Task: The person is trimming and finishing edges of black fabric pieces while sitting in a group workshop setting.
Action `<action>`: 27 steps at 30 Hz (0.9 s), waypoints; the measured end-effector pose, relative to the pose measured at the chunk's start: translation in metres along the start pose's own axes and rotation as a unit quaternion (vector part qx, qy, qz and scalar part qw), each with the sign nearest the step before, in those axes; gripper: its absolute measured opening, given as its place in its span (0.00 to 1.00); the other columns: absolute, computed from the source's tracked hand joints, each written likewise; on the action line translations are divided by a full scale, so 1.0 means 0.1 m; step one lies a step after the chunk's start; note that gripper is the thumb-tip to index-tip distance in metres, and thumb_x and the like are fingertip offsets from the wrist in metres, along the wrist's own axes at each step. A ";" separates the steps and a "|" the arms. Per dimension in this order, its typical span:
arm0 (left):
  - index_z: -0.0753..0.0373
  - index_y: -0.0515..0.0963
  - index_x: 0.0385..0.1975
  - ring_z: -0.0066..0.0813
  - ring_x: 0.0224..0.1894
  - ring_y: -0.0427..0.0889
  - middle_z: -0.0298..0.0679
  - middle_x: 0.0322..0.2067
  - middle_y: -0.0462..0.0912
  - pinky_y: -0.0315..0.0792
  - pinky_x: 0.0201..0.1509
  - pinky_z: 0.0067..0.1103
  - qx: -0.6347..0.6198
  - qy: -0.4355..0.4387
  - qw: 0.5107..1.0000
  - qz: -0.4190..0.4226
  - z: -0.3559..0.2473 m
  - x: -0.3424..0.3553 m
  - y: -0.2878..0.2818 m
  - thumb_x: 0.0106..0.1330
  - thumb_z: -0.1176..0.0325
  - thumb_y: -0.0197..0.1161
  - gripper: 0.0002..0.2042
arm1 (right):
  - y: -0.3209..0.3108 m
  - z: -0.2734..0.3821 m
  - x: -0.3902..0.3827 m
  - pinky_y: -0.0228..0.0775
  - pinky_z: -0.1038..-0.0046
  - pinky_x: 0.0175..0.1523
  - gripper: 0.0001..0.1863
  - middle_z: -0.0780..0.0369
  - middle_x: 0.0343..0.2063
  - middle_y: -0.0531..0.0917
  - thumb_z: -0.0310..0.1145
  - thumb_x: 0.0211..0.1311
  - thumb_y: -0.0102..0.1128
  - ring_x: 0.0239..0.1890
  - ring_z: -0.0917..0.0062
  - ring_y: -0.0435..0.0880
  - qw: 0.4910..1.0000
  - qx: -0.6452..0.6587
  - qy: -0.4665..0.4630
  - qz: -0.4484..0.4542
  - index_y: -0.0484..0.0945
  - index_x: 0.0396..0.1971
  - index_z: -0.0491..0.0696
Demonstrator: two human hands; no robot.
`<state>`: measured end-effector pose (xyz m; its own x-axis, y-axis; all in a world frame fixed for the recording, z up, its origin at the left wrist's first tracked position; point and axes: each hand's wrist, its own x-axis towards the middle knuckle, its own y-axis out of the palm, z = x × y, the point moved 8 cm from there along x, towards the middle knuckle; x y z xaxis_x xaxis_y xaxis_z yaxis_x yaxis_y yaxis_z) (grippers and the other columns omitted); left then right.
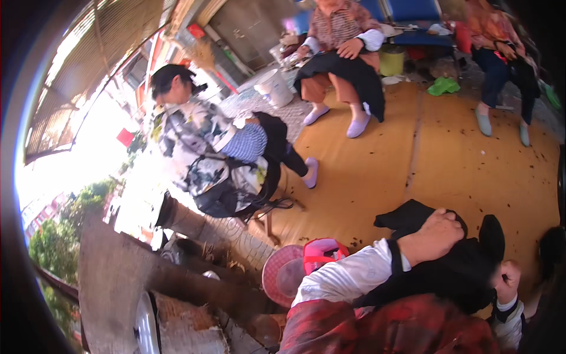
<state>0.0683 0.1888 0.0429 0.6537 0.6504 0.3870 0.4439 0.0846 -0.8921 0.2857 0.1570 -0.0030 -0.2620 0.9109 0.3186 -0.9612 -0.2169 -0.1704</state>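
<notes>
My left hand (434, 235) is closed on a black cloth garment (421, 289), its fingers curled over the fabric above my lap. My right hand (506, 281), at the lower right, has its fingers curled at the garment's right side, slightly blurred, gripping the fabric. The garment lies across the red and black patterned cloth (389, 330) on my lap. Left of my left forearm are a pink bag (324, 249) and a round pink checked object (275, 277).
Yellow-brown mats (359, 177) with dark specks cover the ground. A seated person (194, 147) is at left, two others (336, 35) (498, 65) farther back. A white bucket (272, 88), green plastic (442, 87) and blue seats (413, 17) stand behind; a wooden board (109, 277) is at lower left.
</notes>
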 end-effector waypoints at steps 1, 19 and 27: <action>0.57 0.76 0.23 0.32 0.33 0.73 0.33 0.21 0.74 0.62 0.40 0.26 0.008 -0.027 1.000 0.006 0.04 -0.08 -0.02 0.45 0.71 0.59 0.05 | 0.14 0.27 0.14 0.54 0.76 0.16 0.07 0.64 0.14 0.65 0.24 0.44 0.59 0.14 0.80 0.64 0.991 -0.048 -0.106 0.068 0.68 0.19 0.46; 0.62 0.72 0.30 0.41 0.34 0.76 0.42 0.27 0.75 0.69 0.36 0.33 -0.019 -0.052 0.983 0.173 0.06 -0.15 -0.04 0.53 0.68 0.57 0.07 | -0.69 0.54 0.05 0.53 0.80 0.21 0.07 0.67 0.11 0.70 0.26 0.45 0.61 0.13 0.83 0.67 0.969 -0.167 -0.109 -0.142 0.70 0.17 0.46; 0.61 0.73 0.33 0.41 0.39 0.76 0.41 0.34 0.76 0.70 0.41 0.32 0.086 -0.105 0.967 0.215 0.67 -0.56 0.14 0.53 0.71 0.58 0.08 | -1.30 0.31 -0.04 0.53 0.85 0.31 0.06 0.73 0.20 0.65 0.27 0.54 0.54 0.25 0.90 0.60 0.940 0.038 -0.040 -0.338 0.68 0.21 0.48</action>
<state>-0.0032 0.2045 -0.0069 0.6085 0.7905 -0.0690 0.0385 -0.1163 -0.9925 0.4087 0.1708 0.0464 0.4078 0.8205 0.4006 -0.9129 0.3745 0.1621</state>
